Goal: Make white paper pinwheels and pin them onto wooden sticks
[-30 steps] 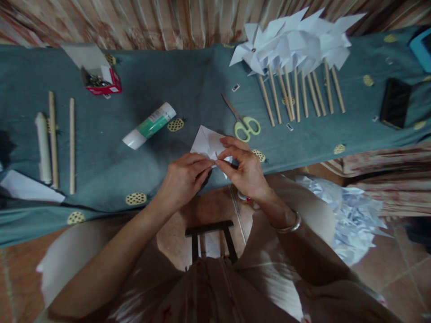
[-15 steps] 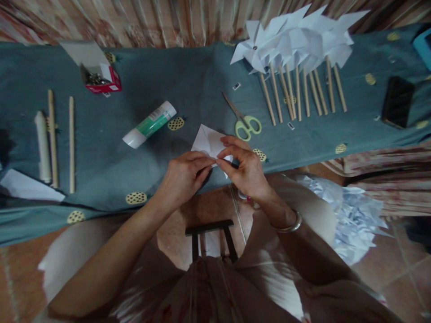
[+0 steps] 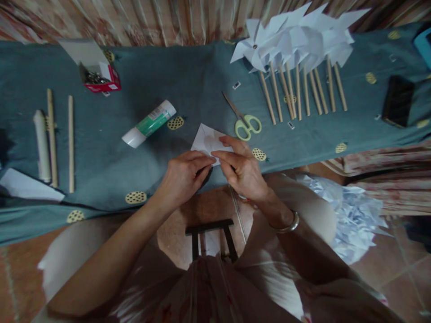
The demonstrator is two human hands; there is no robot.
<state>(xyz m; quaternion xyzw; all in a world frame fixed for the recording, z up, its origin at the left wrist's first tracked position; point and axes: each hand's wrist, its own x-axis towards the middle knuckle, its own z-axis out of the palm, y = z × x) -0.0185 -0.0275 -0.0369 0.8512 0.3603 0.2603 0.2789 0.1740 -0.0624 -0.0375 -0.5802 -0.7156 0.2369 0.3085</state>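
A small white folded sheet of paper (image 3: 204, 138) lies at the table's near edge, creased toward its middle. My left hand (image 3: 186, 174) pinches its lower left edge between thumb and fingers. On the right side, my right hand (image 3: 243, 170) is closed on the same paper, its index finger pressing near the left fingertips. The fingers hide the paper's lower part. Just beyond my right hand rest scissors (image 3: 247, 126) with light green handles. A white and green glue stick (image 3: 151, 123) lies to the left of the paper.
Several white paper pinwheels (image 3: 289, 42) on wooden sticks lie back right, near a dark phone (image 3: 398, 101). An opened red box (image 3: 101, 80) of small metal pieces, loose sticks (image 3: 71, 143) and a folded paper (image 3: 30, 185) are left. Cut paper (image 3: 357, 220) is heaped low right.
My right hand's fingers have shifted slightly left; the index finger now lies flatter over the paper. The paper's lower right corner no longer sticks out below. My left hand stays put.
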